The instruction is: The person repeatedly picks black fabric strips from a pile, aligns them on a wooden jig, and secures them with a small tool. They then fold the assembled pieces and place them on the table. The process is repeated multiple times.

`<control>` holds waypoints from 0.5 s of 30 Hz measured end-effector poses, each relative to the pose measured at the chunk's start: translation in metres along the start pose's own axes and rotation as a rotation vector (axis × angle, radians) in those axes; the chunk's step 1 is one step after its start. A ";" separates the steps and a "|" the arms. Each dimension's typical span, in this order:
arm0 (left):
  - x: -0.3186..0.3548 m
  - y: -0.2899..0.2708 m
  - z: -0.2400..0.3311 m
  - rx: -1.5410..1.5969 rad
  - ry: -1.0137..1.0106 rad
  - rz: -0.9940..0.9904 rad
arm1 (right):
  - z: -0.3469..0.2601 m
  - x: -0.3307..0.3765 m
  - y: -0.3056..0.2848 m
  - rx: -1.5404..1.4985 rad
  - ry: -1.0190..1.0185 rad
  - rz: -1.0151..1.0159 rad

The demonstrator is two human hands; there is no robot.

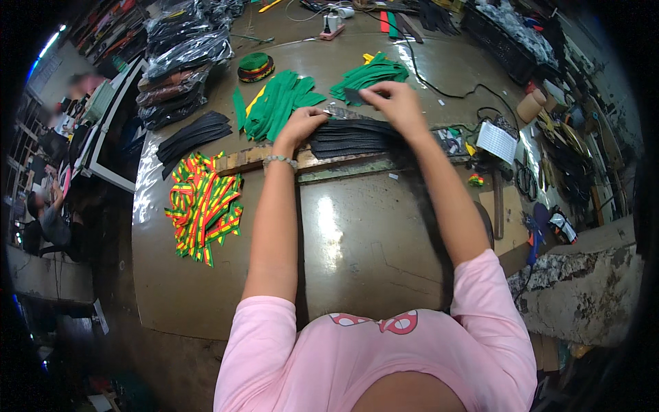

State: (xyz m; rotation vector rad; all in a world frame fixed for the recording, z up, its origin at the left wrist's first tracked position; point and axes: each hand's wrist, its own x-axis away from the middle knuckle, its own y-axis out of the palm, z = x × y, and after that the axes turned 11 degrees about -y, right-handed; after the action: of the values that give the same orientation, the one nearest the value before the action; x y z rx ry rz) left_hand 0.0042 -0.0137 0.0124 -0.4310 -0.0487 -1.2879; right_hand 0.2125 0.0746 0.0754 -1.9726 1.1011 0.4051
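Note:
Both my arms reach out over the table to a row of black strips (353, 141) lying side by side on a wooden board. My left hand (302, 128) is closed at the left end of that row, thumb and fingers together; whatever it grips is too small to make out. Raised slightly above the right part of the row, my right hand (398, 104) pinches a small dark flat piece (353, 96) between thumb and fingers. Behind the strips lie two heaps of green strips, one on the left (278, 106) and one on the right (371, 74).
A pile of red, yellow and green patterned strips (204, 206) lies left of the board (240, 159). More black strips (194, 137) and a coiled band (256, 66) are beyond it. On the right are a hammer (498, 206), scissors (526, 180), a white paper (497, 142) and a black cable (439, 86).

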 end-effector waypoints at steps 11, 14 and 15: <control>-0.026 0.010 -0.019 -0.009 0.071 0.232 | 0.017 -0.003 0.074 0.230 0.258 -0.157; -0.032 0.010 -0.025 -0.066 0.099 0.292 | 0.015 -0.006 0.048 0.205 0.257 -0.209; -0.034 0.011 -0.026 -0.042 0.075 0.301 | 0.015 -0.005 0.031 0.208 0.224 -0.219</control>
State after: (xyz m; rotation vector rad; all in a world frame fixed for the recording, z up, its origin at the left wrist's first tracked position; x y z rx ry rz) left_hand -0.0009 0.0112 -0.0236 -0.4085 0.1034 -1.0087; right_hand 0.1861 0.0803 0.0537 -1.9573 1.0036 -0.0472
